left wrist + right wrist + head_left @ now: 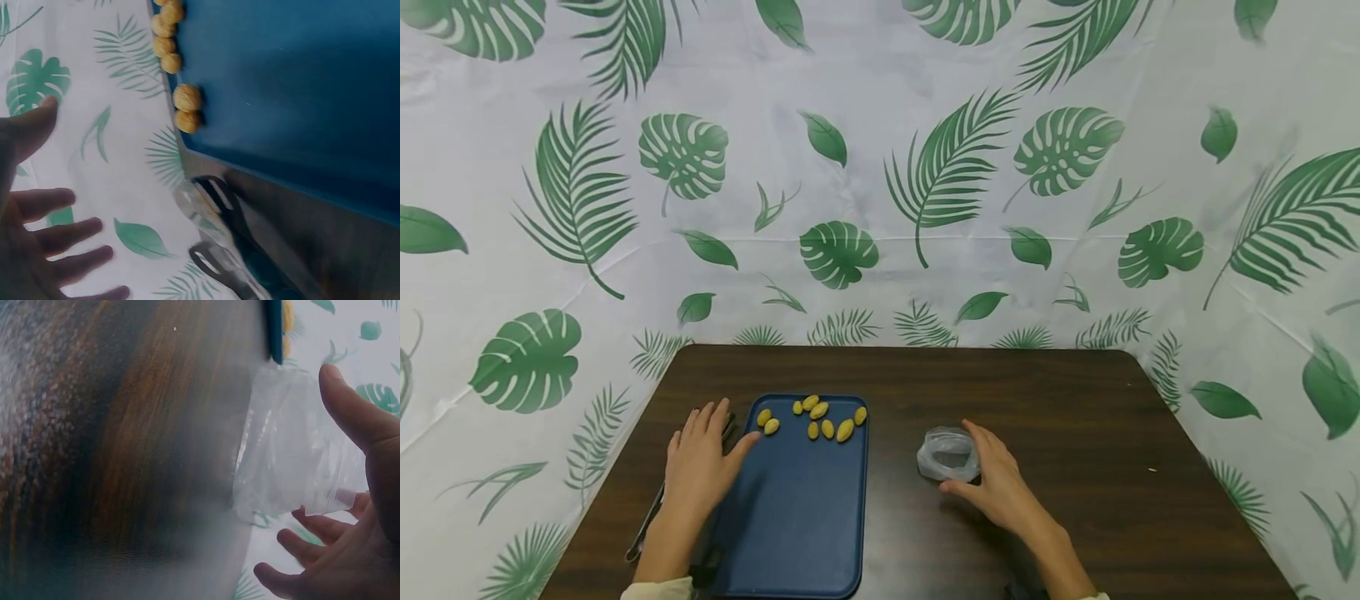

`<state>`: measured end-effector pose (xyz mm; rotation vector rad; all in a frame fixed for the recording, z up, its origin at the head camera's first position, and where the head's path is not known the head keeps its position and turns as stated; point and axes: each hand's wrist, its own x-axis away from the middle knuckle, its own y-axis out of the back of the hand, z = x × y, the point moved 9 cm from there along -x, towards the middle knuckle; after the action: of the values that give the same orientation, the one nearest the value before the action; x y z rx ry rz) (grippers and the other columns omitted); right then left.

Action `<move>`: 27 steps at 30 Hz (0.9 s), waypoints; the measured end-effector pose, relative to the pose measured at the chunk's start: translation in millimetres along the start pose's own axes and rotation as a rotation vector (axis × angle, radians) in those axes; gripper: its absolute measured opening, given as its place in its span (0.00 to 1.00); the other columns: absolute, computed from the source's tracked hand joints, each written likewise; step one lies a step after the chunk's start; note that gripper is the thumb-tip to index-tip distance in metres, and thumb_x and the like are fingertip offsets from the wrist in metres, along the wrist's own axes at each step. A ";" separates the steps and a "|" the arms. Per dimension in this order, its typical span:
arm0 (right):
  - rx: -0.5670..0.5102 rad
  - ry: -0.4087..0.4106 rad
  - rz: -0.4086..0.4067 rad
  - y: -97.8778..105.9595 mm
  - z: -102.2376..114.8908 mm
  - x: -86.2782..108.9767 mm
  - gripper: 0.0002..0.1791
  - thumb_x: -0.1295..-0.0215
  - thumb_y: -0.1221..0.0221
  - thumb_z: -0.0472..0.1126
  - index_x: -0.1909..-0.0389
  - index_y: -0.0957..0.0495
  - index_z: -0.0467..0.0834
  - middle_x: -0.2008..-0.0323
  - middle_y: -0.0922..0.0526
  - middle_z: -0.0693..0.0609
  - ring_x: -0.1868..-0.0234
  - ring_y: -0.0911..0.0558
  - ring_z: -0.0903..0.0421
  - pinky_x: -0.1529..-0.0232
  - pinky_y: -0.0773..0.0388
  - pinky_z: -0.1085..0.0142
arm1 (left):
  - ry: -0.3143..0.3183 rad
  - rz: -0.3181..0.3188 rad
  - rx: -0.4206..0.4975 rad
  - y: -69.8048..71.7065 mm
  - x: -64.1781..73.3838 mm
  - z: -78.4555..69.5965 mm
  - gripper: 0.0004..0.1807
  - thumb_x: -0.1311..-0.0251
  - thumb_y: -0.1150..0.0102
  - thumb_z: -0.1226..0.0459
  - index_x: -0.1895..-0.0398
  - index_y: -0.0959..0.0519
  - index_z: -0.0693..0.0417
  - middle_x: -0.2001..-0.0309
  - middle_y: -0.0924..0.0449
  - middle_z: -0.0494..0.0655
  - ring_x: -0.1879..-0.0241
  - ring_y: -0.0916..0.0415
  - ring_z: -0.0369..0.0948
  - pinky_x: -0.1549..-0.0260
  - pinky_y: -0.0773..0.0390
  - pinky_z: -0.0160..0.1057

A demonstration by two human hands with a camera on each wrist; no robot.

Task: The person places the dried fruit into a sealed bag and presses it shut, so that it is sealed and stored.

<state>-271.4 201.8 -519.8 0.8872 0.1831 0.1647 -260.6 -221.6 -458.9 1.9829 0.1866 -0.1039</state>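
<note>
My left hand (700,467) hovers with its fingers spread, above the left edge of a blue tray (797,517). Beneath and beside that hand lies a pair of tongs (234,244) with dark tips, partly hidden in the head view. Several small yellow oval pieces (845,430), ridged like nuts, lie at the tray's far end. Right of the tray, a clear plastic bag (931,460) stands on the table with its mouth open upward. My right hand (1003,487) is at the bag's right side, thumb and fingers parted; in the right wrist view a fingertip seems to touch it.
The dark wooden table (1075,417) reaches back to a white cloth (850,183) printed with green leaves. A tiny pale scrap (1152,470) lies on the table at the right.
</note>
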 end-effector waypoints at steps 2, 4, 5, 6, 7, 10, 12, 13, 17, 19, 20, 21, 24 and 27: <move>-0.016 -0.017 0.011 -0.5 -1.0 0.2 0.60 0.44 0.24 0.57 0.19 0.47 0.41 0.22 0.39 0.36 0.22 0.40 0.33 0.31 0.43 0.27 | -0.017 -0.043 0.000 2.5 1.2 2.8 0.44 0.29 0.41 0.44 0.22 0.40 0.64 0.25 0.40 0.71 0.24 0.47 0.69 0.29 0.47 0.72; -0.028 -0.030 0.024 -1.1 -1.7 0.4 0.60 0.44 0.25 0.57 0.18 0.49 0.42 0.21 0.40 0.36 0.22 0.42 0.32 0.31 0.45 0.26 | -0.042 -0.096 0.004 5.0 1.9 4.7 0.42 0.30 0.39 0.46 0.23 0.37 0.64 0.26 0.37 0.70 0.25 0.43 0.69 0.30 0.42 0.71; -0.033 -0.035 0.029 -1.5 -1.9 0.4 0.61 0.44 0.25 0.57 0.18 0.49 0.42 0.21 0.41 0.36 0.22 0.42 0.32 0.31 0.45 0.26 | -0.056 -0.127 0.004 6.3 2.1 5.4 0.41 0.30 0.38 0.47 0.24 0.36 0.64 0.27 0.35 0.70 0.27 0.40 0.68 0.31 0.39 0.70; -0.036 -0.037 0.031 -1.6 -1.9 0.4 0.61 0.44 0.25 0.58 0.18 0.50 0.42 0.21 0.41 0.36 0.22 0.42 0.32 0.31 0.45 0.26 | -0.073 -0.158 0.008 7.7 2.4 5.9 0.40 0.31 0.36 0.48 0.25 0.34 0.64 0.28 0.33 0.70 0.28 0.38 0.68 0.33 0.36 0.69; -0.037 -0.038 0.032 -1.7 -2.1 0.3 0.61 0.44 0.25 0.58 0.18 0.50 0.42 0.21 0.41 0.36 0.22 0.42 0.32 0.31 0.44 0.27 | -0.090 -0.190 0.012 9.2 2.8 6.6 0.39 0.32 0.35 0.50 0.26 0.32 0.64 0.29 0.32 0.69 0.29 0.36 0.68 0.35 0.34 0.69; -0.038 -0.039 0.032 -2.4 -2.7 0.3 0.61 0.45 0.24 0.58 0.18 0.50 0.42 0.22 0.40 0.36 0.22 0.41 0.32 0.30 0.42 0.28 | -0.137 -0.270 0.012 12.0 4.0 8.8 0.35 0.34 0.32 0.54 0.30 0.28 0.66 0.32 0.28 0.69 0.34 0.30 0.67 0.41 0.28 0.68; -0.038 -0.040 0.027 -2.4 -3.4 0.4 0.61 0.45 0.24 0.58 0.18 0.49 0.42 0.22 0.40 0.36 0.22 0.40 0.32 0.30 0.42 0.29 | -0.157 -0.299 0.004 12.7 4.8 10.7 0.34 0.34 0.32 0.55 0.32 0.27 0.67 0.34 0.26 0.69 0.36 0.28 0.66 0.44 0.27 0.68; -0.038 -0.040 0.025 -2.8 -3.7 0.4 0.61 0.46 0.24 0.57 0.18 0.49 0.42 0.22 0.39 0.36 0.22 0.40 0.32 0.30 0.42 0.29 | -0.160 -0.302 -0.001 12.2 5.0 12.4 0.34 0.34 0.32 0.56 0.32 0.27 0.67 0.34 0.26 0.69 0.36 0.28 0.66 0.44 0.27 0.68; -0.038 -0.042 0.023 -3.8 -4.8 0.6 0.61 0.46 0.24 0.57 0.18 0.49 0.43 0.22 0.39 0.36 0.22 0.40 0.32 0.30 0.42 0.29 | -0.154 -0.288 -0.025 8.5 6.2 18.9 0.32 0.33 0.34 0.56 0.33 0.27 0.69 0.34 0.27 0.71 0.36 0.29 0.67 0.44 0.28 0.68; -0.041 -0.044 0.025 -4.5 -5.3 0.7 0.61 0.46 0.24 0.57 0.18 0.49 0.43 0.22 0.39 0.36 0.22 0.40 0.32 0.30 0.42 0.28 | -0.149 -0.281 -0.036 6.8 6.7 21.9 0.32 0.32 0.34 0.57 0.33 0.27 0.69 0.34 0.28 0.72 0.35 0.30 0.68 0.43 0.28 0.69; -0.040 -0.044 0.026 -4.9 -5.6 0.7 0.61 0.45 0.24 0.58 0.18 0.49 0.43 0.22 0.40 0.37 0.22 0.40 0.32 0.30 0.42 0.28 | -0.148 -0.279 -0.041 6.2 7.2 23.1 0.31 0.32 0.34 0.57 0.34 0.27 0.70 0.34 0.28 0.72 0.35 0.30 0.68 0.43 0.28 0.69; -0.040 -0.044 0.026 -5.1 -5.8 0.8 0.61 0.45 0.24 0.58 0.18 0.49 0.43 0.22 0.40 0.37 0.22 0.41 0.32 0.30 0.43 0.28 | -0.149 -0.280 -0.045 5.7 7.5 24.3 0.31 0.33 0.34 0.57 0.34 0.27 0.70 0.34 0.28 0.72 0.35 0.30 0.68 0.43 0.28 0.68; -0.036 -0.040 0.015 -5.2 -6.4 0.7 0.61 0.46 0.24 0.58 0.19 0.48 0.43 0.22 0.39 0.36 0.22 0.40 0.33 0.29 0.44 0.28 | -0.152 -0.271 -0.053 3.7 7.2 28.6 0.32 0.35 0.31 0.58 0.34 0.27 0.70 0.34 0.28 0.73 0.34 0.31 0.68 0.41 0.30 0.68; -0.028 -0.033 -0.003 -4.8 -6.5 0.9 0.61 0.47 0.23 0.58 0.19 0.46 0.42 0.24 0.36 0.35 0.24 0.37 0.33 0.29 0.44 0.29 | -0.136 -0.239 -0.055 -0.1 4.9 36.2 0.36 0.38 0.29 0.58 0.33 0.28 0.70 0.33 0.30 0.73 0.31 0.36 0.69 0.37 0.35 0.70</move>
<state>-271.7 203.9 -527.7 0.8614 0.1510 0.1499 -255.4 -254.2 -474.5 1.8845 0.3336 -0.3826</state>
